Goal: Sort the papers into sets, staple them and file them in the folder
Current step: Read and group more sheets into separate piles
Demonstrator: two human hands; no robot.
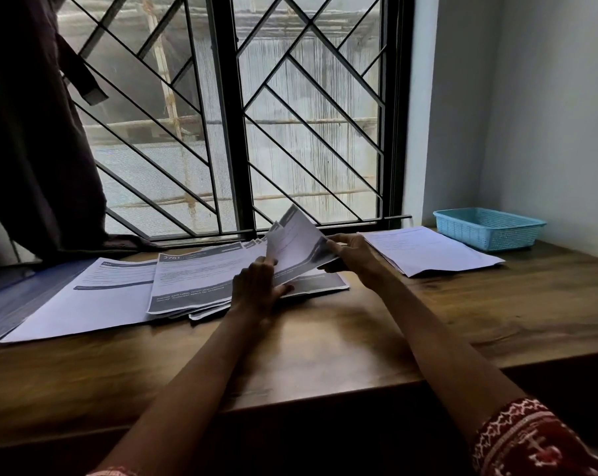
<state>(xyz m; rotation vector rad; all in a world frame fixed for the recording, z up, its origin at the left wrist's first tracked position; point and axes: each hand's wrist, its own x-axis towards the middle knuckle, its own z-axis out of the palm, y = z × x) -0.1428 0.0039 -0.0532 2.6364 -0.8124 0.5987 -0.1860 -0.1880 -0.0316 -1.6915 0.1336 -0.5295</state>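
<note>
A person seated at a wooden desk (pixel 359 338) beneath a barred window (pixel 229 115) lifts a few printed sheets (pixel 299 243) off a loose pile of papers (pixel 201 280) spread across the middle of the desktop. The right hand (pixel 351 252) pinches the raised sheets at their right edge, thumb on top and fingers curled beneath, while the left hand (pixel 256 283) grips their lower left edge, thumb in front of the paper and fingers behind it, its heel down on the pile. The lifted sheets tilt up toward the window, their near edge close above the pile. To the left of the pile lies a single printed page (pixel 95 297), and farther left a blue folder (pixel 6 304) runs off the frame's edge (only part of it shows). A separate, mostly white stack of paper (pixel 428 250) lies well apart on the far right of the desk, just beside a light blue plastic basket (pixel 490 228) set in the corner by the wall. A dark cloth (pixel 33 132) hangs at the window's left side.
</note>
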